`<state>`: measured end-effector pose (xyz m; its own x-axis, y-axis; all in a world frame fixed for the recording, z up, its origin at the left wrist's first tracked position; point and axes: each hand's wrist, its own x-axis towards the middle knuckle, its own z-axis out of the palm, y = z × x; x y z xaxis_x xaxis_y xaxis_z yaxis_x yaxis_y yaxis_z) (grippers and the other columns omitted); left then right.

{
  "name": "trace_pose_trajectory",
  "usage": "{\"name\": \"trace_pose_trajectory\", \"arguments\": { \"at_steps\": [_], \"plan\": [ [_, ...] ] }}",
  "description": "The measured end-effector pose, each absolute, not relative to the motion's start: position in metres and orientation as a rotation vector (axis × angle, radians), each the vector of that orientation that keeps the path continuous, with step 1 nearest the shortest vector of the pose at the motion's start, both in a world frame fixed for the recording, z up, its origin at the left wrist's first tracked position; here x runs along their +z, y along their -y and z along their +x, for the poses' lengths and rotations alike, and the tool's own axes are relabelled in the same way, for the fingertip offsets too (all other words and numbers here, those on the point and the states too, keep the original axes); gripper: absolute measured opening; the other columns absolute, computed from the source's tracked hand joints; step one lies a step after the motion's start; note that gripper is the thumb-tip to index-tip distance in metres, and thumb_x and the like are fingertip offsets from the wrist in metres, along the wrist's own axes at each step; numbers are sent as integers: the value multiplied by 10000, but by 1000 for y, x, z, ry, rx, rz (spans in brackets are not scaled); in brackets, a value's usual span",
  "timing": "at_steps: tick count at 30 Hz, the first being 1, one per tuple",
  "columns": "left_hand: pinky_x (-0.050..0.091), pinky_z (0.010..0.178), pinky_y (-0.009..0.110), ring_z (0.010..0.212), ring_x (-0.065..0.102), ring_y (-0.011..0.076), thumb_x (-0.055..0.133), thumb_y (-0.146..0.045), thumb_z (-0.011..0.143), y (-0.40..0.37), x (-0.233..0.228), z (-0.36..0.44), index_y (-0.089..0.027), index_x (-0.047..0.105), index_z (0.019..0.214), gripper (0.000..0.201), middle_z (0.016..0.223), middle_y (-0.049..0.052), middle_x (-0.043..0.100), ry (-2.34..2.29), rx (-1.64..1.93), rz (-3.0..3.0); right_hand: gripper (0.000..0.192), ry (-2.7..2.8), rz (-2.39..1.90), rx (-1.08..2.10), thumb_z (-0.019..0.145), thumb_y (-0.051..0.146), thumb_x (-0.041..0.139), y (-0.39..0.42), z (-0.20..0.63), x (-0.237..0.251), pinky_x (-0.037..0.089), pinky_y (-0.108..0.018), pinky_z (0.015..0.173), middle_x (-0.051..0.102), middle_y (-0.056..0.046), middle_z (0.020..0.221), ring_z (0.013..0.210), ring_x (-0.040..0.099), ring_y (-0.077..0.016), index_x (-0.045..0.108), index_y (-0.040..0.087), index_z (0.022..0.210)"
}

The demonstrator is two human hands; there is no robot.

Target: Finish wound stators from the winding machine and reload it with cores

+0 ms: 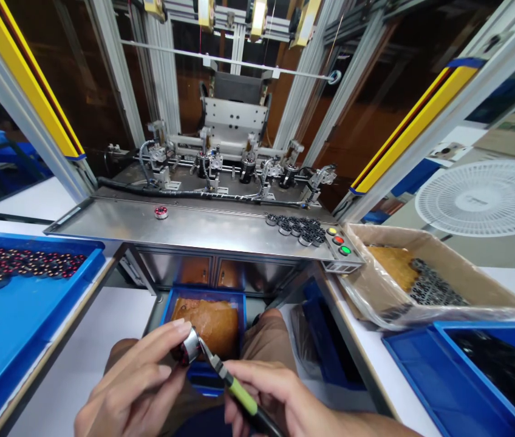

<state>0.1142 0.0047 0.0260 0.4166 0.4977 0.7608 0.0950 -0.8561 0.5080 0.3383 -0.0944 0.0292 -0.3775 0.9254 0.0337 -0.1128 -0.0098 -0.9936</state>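
At the bottom centre of the frame, a small round motor part (189, 347) is pinched in the left hand (136, 388). A green-handled tool (234, 388), gripped by the right hand (280, 397), is pressed against it. The part could be gouged by a slipped tip.

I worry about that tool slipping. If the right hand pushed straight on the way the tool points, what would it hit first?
The right hand aims the green-handled tool up-left, its tip already against the small metal part pinched in the left hand. It would likely meet that part, then the left fingers.
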Motion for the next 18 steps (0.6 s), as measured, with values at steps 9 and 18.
{"name": "trace_pose_trajectory", "arguments": {
  "at_steps": [9, 18],
  "plan": [
    [581, 958, 349, 1111, 689, 202, 619, 106, 748, -5, 25, 112, -224, 529, 1167, 541, 1213, 75, 711, -540, 1412, 2353, 373, 1551, -1012, 1316, 786, 224, 629, 89, 338, 33, 403, -197, 561, 553, 9, 691, 573, 467, -79, 668, 151, 1150],
    [621, 881, 355, 1008, 735, 220, 664, 47, 750, -5, 28, 117, -262, 565, 1132, 501, 1078, 69, 774, -612, 1472, 2272, 668, 1339, -945, 1395, 796, 402, 685, 92, 343, 21, 545, -381, 822, 608, -125, 1103, 896, 646, -201, 492, 248, 1417]
  ]
}}
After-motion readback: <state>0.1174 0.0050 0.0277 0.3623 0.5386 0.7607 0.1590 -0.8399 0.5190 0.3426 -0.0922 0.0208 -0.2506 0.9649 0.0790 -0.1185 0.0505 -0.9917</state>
